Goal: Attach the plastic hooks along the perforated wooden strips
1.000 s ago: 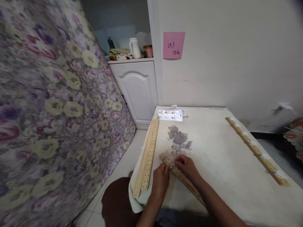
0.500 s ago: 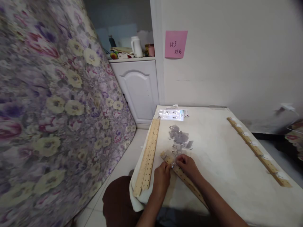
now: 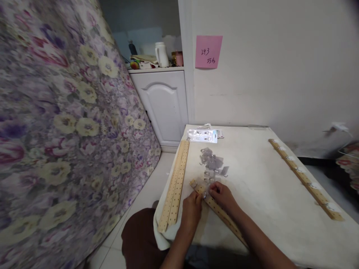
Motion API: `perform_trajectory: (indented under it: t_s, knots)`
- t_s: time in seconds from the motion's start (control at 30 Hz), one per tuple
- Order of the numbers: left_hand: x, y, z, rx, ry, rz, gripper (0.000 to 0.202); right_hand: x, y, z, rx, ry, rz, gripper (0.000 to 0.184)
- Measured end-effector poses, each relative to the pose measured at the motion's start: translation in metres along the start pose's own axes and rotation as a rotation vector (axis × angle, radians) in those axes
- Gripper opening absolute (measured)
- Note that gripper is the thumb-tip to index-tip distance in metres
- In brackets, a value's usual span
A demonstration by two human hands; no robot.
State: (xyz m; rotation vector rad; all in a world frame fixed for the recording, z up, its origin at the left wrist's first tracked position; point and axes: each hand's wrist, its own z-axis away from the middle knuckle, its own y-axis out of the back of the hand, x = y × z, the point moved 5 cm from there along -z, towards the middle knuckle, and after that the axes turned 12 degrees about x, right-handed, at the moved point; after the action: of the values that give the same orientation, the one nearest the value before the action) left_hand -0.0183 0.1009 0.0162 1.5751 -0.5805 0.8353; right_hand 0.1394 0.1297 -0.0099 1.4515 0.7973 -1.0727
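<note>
A pale wooden strip (image 3: 221,213) with rows of holes lies slantwise on the table, with clear hooks along its far end. My left hand (image 3: 192,207) is closed at the strip's left edge, its fingertips against it. Just beside those fingertips is a clear adhesive hook (image 3: 204,194) with a shiny metal part. From the other side, my right hand (image 3: 222,194) pinches at the clear edge of this hook; the exact contact is too small to see. Beyond both hands lies a heap of clear adhesive hooks (image 3: 213,162).
Two more perforated strips (image 3: 177,186) lie along the table's left edge. On the right is a strip (image 3: 304,177) fitted with several hooks. A clear hook package (image 3: 202,136) rests at the back. A floral curtain (image 3: 84,130) hangs on the left.
Both hands stay in nearly the same place around the hook, with only a slight shift of the fingers. The strips and the heap have not moved.
</note>
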Motion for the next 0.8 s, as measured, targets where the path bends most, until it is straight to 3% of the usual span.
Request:
perform_trajectory:
  t_s: [0.8]
  knots:
    - [0.0036,0.0018,-0.002,0.015,-0.004,-0.022,0.027,-0.003,0.0003,-0.0005,0.036,0.008,0.097,0.017]
